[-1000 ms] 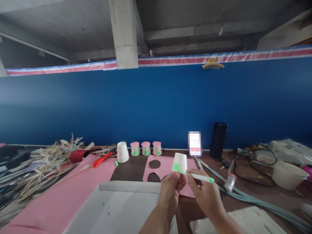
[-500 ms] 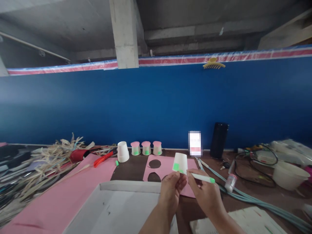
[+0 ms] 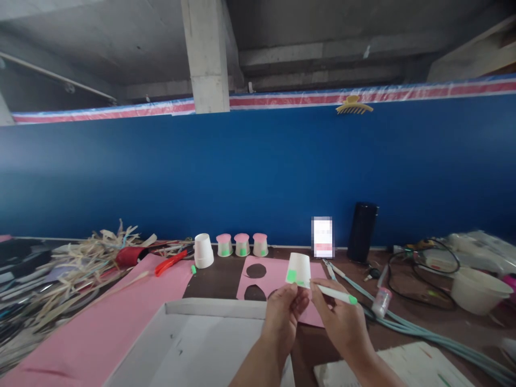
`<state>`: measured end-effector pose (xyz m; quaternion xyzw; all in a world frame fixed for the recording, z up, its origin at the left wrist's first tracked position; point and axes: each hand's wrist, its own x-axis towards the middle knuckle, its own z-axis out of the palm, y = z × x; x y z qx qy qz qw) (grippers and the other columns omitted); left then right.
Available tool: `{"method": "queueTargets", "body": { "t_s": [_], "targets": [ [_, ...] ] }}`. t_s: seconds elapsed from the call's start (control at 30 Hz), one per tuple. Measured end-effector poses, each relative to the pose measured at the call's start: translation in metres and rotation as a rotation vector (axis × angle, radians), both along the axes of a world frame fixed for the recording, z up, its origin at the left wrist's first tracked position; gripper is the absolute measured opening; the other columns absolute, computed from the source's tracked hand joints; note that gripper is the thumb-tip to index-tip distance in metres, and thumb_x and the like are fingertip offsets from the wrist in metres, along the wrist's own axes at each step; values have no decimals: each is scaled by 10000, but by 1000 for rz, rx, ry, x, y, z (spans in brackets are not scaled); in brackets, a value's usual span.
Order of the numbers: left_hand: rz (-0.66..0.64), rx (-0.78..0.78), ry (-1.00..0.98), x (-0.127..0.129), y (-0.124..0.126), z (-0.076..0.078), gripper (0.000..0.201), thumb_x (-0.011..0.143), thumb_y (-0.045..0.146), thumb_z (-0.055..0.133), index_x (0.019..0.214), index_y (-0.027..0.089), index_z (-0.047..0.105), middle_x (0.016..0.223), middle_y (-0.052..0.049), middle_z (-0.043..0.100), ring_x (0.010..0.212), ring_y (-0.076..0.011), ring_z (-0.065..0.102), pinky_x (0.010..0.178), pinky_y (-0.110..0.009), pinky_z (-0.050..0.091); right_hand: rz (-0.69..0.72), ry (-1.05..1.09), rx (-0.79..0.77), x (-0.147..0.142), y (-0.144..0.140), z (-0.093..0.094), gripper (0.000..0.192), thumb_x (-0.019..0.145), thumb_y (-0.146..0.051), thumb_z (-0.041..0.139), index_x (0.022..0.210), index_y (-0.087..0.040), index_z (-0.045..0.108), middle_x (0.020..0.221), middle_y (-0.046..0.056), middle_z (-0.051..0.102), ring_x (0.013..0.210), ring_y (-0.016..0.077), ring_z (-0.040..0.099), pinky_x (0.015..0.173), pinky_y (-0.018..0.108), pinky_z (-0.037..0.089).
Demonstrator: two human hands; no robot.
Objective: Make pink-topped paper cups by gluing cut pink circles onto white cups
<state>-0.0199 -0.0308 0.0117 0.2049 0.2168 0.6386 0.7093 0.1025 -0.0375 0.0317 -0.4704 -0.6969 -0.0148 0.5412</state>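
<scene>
A white paper cup (image 3: 300, 264), upside down with a green patch and green marks near its rim, is pinched in my left hand (image 3: 284, 309). My right hand (image 3: 341, 317) is closed round a white marker (image 3: 332, 293) with a green end; its tip meets the lower right of the cup. Beneath both lies a pink sheet (image 3: 248, 277) with round holes cut in it. Farther back stand three small cups with pink tops and green patches, one of them in the middle (image 3: 242, 245), beside a stack of white paper cups (image 3: 203, 251).
A shallow white tray (image 3: 213, 306) fills the near middle. Leftward are a green marker cap (image 3: 193, 269), red-handled scissors (image 3: 171, 263) and a heap of pale strips (image 3: 97, 258). At right are a black bottle (image 3: 362, 232), bluish cords (image 3: 419, 328) and a white bowl (image 3: 479, 290).
The marker has shifted very slightly along the cup's edge, its green end moving a little right and down. Otherwise the hands and cup hold nearly the same place.
</scene>
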Motion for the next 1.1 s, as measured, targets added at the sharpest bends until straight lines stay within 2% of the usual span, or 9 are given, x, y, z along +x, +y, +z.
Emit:
{"method": "queueTargets", "body": {
  "t_s": [0.27,0.53,0.8,1.1],
  "targets": [
    [2,0,-7,-1,0,2,134,702,203,726,732,83,673,730,-79,682,731,-146,660,752,-242,532,-5,-22,-23,0,-1,1,193,861,-325,513,881,-183,642,845,57,692,746,185,658,677,265,515],
    [-8,19,2,-1,0,1,147,707,216,723,743,82,672,738,-81,685,733,-141,658,756,-238,527,-19,9,0,-1,-1,2,215,858,-334,508,890,-176,651,873,72,696,793,192,660,694,264,521],
    [-3,10,-11,-1,0,2,148,700,216,725,735,84,667,731,-72,681,733,-142,658,755,-236,523,-15,-7,-59,0,-4,4,243,859,-357,497,868,-170,652,838,81,698,691,183,656,596,251,526],
    [-10,-3,-19,-2,-2,5,130,716,201,710,742,81,667,746,-81,684,746,-144,657,761,-235,527,-26,-8,-12,-1,-4,5,239,866,-347,493,877,-170,652,857,77,698,763,196,664,682,274,528]
  ]
}}
